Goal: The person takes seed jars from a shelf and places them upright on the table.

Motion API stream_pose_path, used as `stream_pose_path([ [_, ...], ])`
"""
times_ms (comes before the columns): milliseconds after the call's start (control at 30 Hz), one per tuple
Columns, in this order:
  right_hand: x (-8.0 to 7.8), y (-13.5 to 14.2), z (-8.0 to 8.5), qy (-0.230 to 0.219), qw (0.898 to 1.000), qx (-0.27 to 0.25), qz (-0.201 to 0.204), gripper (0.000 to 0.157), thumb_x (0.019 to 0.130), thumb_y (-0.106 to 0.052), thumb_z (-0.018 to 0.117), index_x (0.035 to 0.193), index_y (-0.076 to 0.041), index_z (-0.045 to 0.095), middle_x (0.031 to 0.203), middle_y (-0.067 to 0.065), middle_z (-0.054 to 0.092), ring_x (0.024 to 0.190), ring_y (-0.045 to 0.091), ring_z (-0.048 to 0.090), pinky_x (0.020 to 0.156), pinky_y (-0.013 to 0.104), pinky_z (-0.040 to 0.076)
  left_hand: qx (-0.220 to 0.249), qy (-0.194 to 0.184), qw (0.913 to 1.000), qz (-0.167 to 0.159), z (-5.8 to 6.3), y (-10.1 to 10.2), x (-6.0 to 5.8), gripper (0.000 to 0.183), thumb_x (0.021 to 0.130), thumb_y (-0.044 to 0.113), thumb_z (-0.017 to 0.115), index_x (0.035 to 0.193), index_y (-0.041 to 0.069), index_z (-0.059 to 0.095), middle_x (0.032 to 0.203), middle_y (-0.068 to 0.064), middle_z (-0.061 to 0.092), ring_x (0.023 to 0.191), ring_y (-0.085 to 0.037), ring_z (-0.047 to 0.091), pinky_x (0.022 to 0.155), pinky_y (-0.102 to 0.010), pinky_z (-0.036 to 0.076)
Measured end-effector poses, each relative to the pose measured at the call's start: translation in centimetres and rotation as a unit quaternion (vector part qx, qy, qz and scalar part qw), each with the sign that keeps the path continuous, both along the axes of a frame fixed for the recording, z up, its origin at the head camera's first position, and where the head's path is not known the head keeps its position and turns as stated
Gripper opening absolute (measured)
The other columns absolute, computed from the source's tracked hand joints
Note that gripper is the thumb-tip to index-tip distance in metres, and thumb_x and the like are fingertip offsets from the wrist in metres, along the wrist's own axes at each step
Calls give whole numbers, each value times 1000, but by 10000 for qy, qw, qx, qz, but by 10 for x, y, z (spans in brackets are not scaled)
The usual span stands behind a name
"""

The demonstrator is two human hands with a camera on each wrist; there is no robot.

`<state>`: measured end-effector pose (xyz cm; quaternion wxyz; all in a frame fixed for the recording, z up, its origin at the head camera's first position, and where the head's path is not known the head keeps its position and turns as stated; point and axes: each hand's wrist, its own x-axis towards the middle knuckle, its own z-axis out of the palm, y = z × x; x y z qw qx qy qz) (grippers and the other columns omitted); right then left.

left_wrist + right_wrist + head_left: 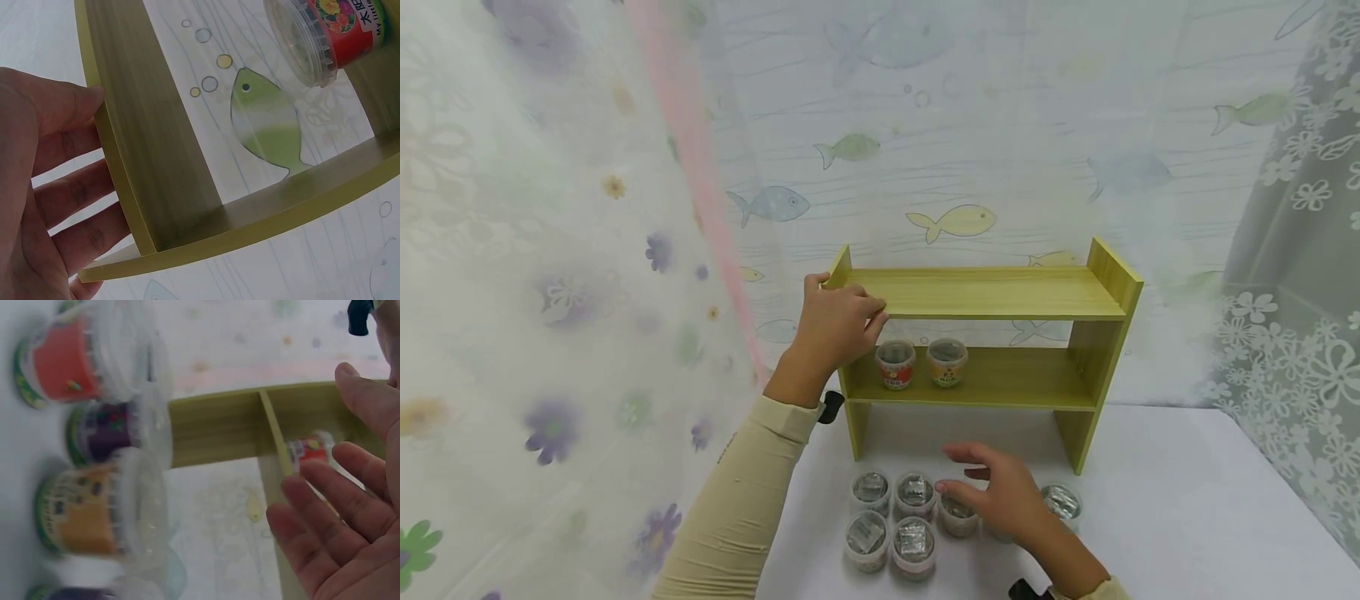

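Note:
My left hand [842, 321] grips the left end of the top board of a yellow-green wooden shelf [992, 293]. In the left wrist view the thumb presses the board's front edge and the other fingers reach beneath. On the middle board stand a tub with a red label [897, 373] and a tub with a yellow label [947, 372], side by side. My right hand [1011, 498] hovers above the lidded tubs on the table, fingers spread and nothing in them. In the right wrist view, tubs with red [62, 362], purple [106, 432] and orange [87, 515] labels stand near it.
Several tubs stand in rows before the shelf, among them a front tub [913, 548] and a right-hand tub [1062, 502]; my right hand partly hides others. A white cloth [1180, 492] covers the table. Printed curtains [1037, 100] hang behind and at the left.

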<state>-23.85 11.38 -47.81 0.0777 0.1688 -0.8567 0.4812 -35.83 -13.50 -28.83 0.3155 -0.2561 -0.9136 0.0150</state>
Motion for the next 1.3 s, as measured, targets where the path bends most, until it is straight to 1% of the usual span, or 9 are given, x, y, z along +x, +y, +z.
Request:
stream_pose_path([
  [167, -14, 4, 14, 265, 9996, 29, -123, 49, 85, -42, 84, 127, -24, 70, 126, -4, 73, 117, 22, 70, 96, 38, 58, -28, 31, 10000, -16, 0, 0, -1, 23, 102, 37, 62, 113, 30, 81, 106, 6, 79, 97, -12, 73, 112, -67, 31],
  [233, -19, 6, 19, 554, 9984, -55, -68, 47, 86, -37, 85, 128, -21, 70, 126, 0, 73, 116, 23, 70, 96, 41, 58, -49, 38, 10000, -6, -1, 0, -1, 23, 102, 37, 62, 113, 30, 81, 106, 6, 79, 97, -12, 73, 112, -67, 31],
  [367, -28, 9, 26, 1049, 9944, -135, -16, 44, 87, -28, 85, 127, -16, 70, 126, 3, 73, 116, 24, 70, 95, 42, 59, -68, 14, 10000, 35, -2, 1, -3, 23, 102, 38, 62, 113, 31, 81, 106, 6, 79, 99, -12, 72, 112, -66, 30],
  [467, -34, 11, 30, 1418, 9898, -62, -127, 41, 86, -23, 86, 123, -15, 71, 122, 0, 74, 113, 22, 71, 91, 41, 60, -67, -8, 10000, 50, -3, 1, -4, 23, 102, 38, 62, 113, 31, 80, 106, 7, 78, 99, -12, 72, 112, -66, 30],
  [600, -47, 11, 34, 2023, 9787, -19, -347, 37, 83, -18, 88, 116, -12, 73, 113, 0, 74, 105, 20, 71, 85, 41, 61, -108, -19, 9999, 70, -2, 1, -2, 23, 103, 38, 61, 113, 31, 80, 106, 7, 78, 98, -11, 72, 112, -66, 29],
  [667, -54, 12, 36, 2123, 9759, -75, -492, 36, 83, -17, 89, 115, -10, 73, 112, 1, 72, 104, 22, 69, 84, 44, 61, -144, -17, 9999, 83, -1, 1, -1, 23, 103, 38, 60, 113, 32, 80, 106, 7, 78, 98, -11, 72, 113, -66, 29],
  [867, -75, 14, 44, 1787, 9806, -283, -756, 45, 86, -24, 87, 123, -6, 70, 123, 13, 65, 115, 37, 63, 91, 54, 57, -206, 6, 9997, 136, -1, 1, 0, 24, 104, 39, 59, 113, 32, 80, 107, 8, 78, 98, -11, 71, 112, -65, 30],
  [1067, -92, 15, 46, 1435, 9858, -407, -774, 58, 86, -24, 86, 134, -2, 60, 138, 17, 55, 128, 37, 57, 99, 53, 56, -249, 86, 9996, 105, -1, 1, 0, 24, 104, 39, 59, 114, 31, 80, 106, 7, 78, 96, -12, 72, 112, -62, 33],
  [1300, -105, 14, 49, 479, 9942, -724, -634, 71, 89, -30, 83, 149, -11, 48, 157, 15, 39, 145, 37, 45, 111, 51, 48, -336, 28, 9993, 172, -1, 3, 1, 24, 104, 39, 58, 113, 32, 80, 108, 7, 78, 97, -11, 71, 116, -61, 31],
])
